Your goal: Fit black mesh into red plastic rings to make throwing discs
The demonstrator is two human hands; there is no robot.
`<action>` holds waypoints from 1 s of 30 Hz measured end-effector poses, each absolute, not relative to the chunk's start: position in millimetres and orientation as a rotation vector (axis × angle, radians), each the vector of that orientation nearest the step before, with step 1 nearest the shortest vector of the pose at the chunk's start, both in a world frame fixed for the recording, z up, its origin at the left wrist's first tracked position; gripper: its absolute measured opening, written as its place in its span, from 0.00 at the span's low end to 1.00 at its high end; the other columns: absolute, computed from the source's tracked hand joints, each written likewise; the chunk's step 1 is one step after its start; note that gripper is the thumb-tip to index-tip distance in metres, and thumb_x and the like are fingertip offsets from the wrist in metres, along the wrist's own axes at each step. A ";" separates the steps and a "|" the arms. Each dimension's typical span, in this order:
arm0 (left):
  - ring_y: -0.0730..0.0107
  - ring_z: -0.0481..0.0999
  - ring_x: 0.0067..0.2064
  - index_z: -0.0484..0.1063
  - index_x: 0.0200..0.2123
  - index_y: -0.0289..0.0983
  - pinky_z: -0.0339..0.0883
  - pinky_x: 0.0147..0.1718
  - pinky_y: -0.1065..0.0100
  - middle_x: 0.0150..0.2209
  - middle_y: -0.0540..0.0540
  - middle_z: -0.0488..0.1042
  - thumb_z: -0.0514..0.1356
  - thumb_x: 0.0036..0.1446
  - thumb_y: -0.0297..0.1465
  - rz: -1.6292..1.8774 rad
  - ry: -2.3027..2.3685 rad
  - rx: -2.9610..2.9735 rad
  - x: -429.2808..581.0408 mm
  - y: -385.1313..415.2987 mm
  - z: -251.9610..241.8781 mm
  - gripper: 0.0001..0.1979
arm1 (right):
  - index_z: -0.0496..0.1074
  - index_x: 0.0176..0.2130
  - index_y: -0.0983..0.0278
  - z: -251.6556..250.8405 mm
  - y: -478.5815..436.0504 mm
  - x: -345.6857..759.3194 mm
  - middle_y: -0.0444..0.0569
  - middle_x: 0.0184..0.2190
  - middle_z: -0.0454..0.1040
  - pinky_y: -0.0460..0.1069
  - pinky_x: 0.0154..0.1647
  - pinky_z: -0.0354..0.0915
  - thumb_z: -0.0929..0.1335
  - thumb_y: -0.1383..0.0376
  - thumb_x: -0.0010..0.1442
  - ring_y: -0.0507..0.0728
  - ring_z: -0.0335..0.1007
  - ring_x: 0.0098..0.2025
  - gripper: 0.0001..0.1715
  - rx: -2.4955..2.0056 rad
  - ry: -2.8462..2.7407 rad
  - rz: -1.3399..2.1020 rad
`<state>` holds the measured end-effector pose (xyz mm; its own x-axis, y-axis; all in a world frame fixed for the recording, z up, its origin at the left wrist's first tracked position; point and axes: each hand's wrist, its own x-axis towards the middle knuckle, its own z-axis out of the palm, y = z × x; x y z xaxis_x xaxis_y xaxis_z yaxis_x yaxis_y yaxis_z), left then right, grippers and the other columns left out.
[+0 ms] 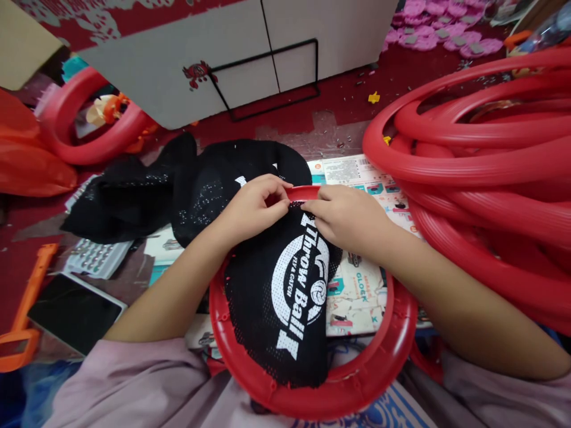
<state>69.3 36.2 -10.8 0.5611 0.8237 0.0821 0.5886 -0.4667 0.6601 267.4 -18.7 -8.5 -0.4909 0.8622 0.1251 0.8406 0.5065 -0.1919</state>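
Hands (257, 203) (352, 217) nearly meet: left pinching; right's bent fingers (316, 207) perhaps too.

The person's clothes (147, 380) are pale pink, with soft folds and creases. Low in the middle, there is a blue print (397, 407) with thick, curvy lines. The left hand (259, 202) and right hand (350, 217) are bare, and so are both forearms (178, 285).

I'd call this a small assembly workshop: red rings (468, 169) heaped at right, many pink pieces (464, 41) upper right, black mesh (205, 199) left of centre.
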 end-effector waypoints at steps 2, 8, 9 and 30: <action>0.62 0.74 0.44 0.73 0.37 0.35 0.68 0.45 0.61 0.44 0.42 0.75 0.57 0.51 0.30 0.481 1.133 2.229 65.7 34.8 -6.1 0.09 | 0.76 0.44 0.62 -2.4 -20.2 270.1 0.51 0.33 0.73 0.50 0.30 0.51 0.62 0.70 0.60 0.56 0.65 0.34 0.17 -1.482 -2.592 0.219; 0.60 0.74 0.46 0.70 0.52 0.36 0.67 0.48 0.60 0.48 0.42 0.75 0.57 0.57 0.36 0.289 1.186 2.378 58.6 32.3 13.0 0.20 | 0.76 0.45 0.63 -1.1 -22.3 268.9 0.51 0.39 0.75 0.50 0.34 0.58 0.62 0.70 0.60 0.58 0.69 0.40 0.17 -1.387 -2.593 0.309; 0.60 0.74 0.46 0.72 0.50 0.36 0.67 0.49 0.59 0.46 0.43 0.75 0.56 0.58 0.36 0.288 1.187 2.425 60.3 32.0 14.1 0.18 | 0.76 0.44 0.64 -3.1 -22.0 267.6 0.51 0.40 0.75 0.50 0.35 0.59 0.62 0.70 0.61 0.58 0.69 0.41 0.17 -1.359 -2.581 0.299; 0.63 0.75 0.43 0.67 0.29 0.35 0.67 0.43 0.62 0.38 0.42 0.75 0.55 0.59 0.31 0.613 1.096 2.427 74.7 32.0 -13.5 0.07 | 0.77 0.41 0.65 -15.9 -18.0 266.4 0.53 0.36 0.70 0.51 0.33 0.52 0.58 0.66 0.66 0.58 0.60 0.39 0.20 -1.452 -2.493 0.047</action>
<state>74.7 32.0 -13.5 0.5949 0.7725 0.2223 0.5941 -0.6088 0.5257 266.4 -18.0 -15.9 -0.4689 0.8597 0.2027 0.8514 0.5010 -0.1553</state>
